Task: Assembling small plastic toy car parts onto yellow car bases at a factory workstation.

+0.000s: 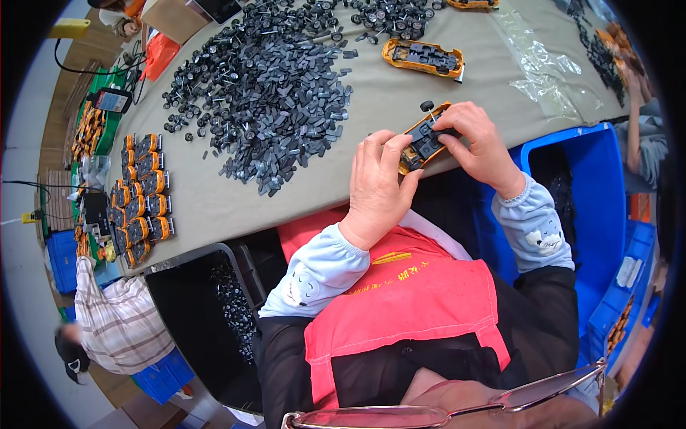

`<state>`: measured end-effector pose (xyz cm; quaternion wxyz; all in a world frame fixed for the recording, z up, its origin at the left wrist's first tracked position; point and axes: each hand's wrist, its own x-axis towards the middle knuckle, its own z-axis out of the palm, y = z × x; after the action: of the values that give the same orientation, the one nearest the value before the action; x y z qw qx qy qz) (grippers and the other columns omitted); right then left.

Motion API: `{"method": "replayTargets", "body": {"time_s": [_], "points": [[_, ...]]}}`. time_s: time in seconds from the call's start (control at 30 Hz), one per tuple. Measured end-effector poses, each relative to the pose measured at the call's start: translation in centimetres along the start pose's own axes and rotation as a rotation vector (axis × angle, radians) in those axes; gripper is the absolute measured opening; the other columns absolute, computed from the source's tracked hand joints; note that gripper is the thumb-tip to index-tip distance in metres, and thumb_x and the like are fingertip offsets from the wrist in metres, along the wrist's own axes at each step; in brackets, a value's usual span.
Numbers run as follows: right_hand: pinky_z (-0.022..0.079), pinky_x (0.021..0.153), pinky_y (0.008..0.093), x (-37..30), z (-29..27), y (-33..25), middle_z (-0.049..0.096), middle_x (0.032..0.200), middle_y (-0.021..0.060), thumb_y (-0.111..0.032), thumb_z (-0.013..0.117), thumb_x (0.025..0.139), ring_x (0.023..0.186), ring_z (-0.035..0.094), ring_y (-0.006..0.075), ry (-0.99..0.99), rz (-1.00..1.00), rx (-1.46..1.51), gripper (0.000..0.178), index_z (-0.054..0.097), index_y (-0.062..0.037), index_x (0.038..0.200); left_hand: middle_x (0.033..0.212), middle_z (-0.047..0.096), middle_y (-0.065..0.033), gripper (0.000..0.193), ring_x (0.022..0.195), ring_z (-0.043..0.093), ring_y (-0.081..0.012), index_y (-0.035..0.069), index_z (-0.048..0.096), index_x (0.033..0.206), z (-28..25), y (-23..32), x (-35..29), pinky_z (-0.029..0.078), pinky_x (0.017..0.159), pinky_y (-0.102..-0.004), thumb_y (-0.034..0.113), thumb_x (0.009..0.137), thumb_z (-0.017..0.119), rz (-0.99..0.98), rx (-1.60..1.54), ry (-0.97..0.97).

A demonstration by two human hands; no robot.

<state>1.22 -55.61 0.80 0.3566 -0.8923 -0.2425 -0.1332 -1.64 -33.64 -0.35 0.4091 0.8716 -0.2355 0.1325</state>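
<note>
Near the table's edge, an orange toy car body [421, 143] is held underside up, its black base showing. My left hand [377, 184] is closed on its near left end, thumb and fingers along the sides. Against its far right side, my right hand [477, 146] is also closed, with fingertips pressing on the black base. A wheel axle [427, 106] sticks out at the car's far end, one black wheel showing; its other end is hidden by my right fingers. Further off, another upturned orange toy car [423, 58] lies on the table.
A heap of small black parts [286, 107] and wheel axles [236, 43] covers the table's [236, 218] left middle. Rows of orange cars [139, 196] stand far left. Below the edge are a black bin [193, 314] and a blue bin [600, 164]. Another person's arm [632, 136] is at right.
</note>
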Motion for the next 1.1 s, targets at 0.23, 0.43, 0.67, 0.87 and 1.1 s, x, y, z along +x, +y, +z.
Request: {"method": "replayTargets", "body": {"time_s": [0.23,0.43,0.67,0.87,1.1], "points": [[0.042,0.088,0.0404,-0.2,0.3,-0.9,0.067,0.098,0.0075,-0.005,0.073,0.079,0.101,0.061,0.0292,0.019,-0.039,-0.107,0.024,0.066,-0.0091,0.101,0.119,0.052,-0.0171,0.059,0.111,0.055,-0.0380,0.007,0.054,0.126,0.3,0.0,0.3,0.048,0.093,-0.0443,-0.001,0.073,0.078,-0.064,0.064,-0.092],[0.047,0.088,0.0399,-0.1,-1.4,-0.3,0.066,0.100,0.0095,-0.002,0.073,0.079,0.101,0.061,0.0300,0.039,0.050,0.157,0.022,0.067,-0.0069,0.099,0.126,0.053,-0.0197,0.059,0.116,0.056,-0.0402,0.005,0.053,0.129,0.1,-2.7,2.0,0.049,0.098,-0.0429,-0.006,0.074,0.072,0.030,-0.064,-0.098],[0.047,0.096,0.0410,-0.2,-1.5,0.6,0.063,0.116,0.0116,0.000,0.073,0.078,0.109,0.058,0.0327,0.014,0.045,0.083,0.021,0.067,-0.0064,0.097,0.129,0.052,-0.0197,0.058,0.119,0.055,-0.0399,0.005,0.053,0.129,0.0,-3.6,2.3,0.048,0.101,-0.0416,-0.006,0.075,0.072,0.052,-0.107,-0.124],[0.043,0.102,0.0433,0.2,-1.5,0.1,0.058,0.132,0.0142,0.000,0.072,0.077,0.122,0.054,0.0341,-0.009,0.022,0.027,0.020,0.062,-0.0057,0.093,0.131,0.051,-0.0193,0.057,0.119,0.056,-0.0393,0.005,0.053,0.129,0.0,-4.0,2.1,0.049,0.101,-0.0420,-0.005,0.077,0.072,0.046,-0.127,-0.129],[0.051,0.091,0.0389,0.0,-1.0,1.6,0.056,0.134,0.0152,0.003,0.068,0.076,0.114,0.060,0.0353,-0.130,0.076,0.196,0.024,0.058,-0.0052,0.096,0.131,0.051,-0.0187,0.055,0.118,0.057,-0.0390,0.007,0.054,0.129,0.0,-4.3,2.5,0.050,0.099,-0.0413,-0.004,0.077,0.072,0.051,-0.203,-0.132]]}}
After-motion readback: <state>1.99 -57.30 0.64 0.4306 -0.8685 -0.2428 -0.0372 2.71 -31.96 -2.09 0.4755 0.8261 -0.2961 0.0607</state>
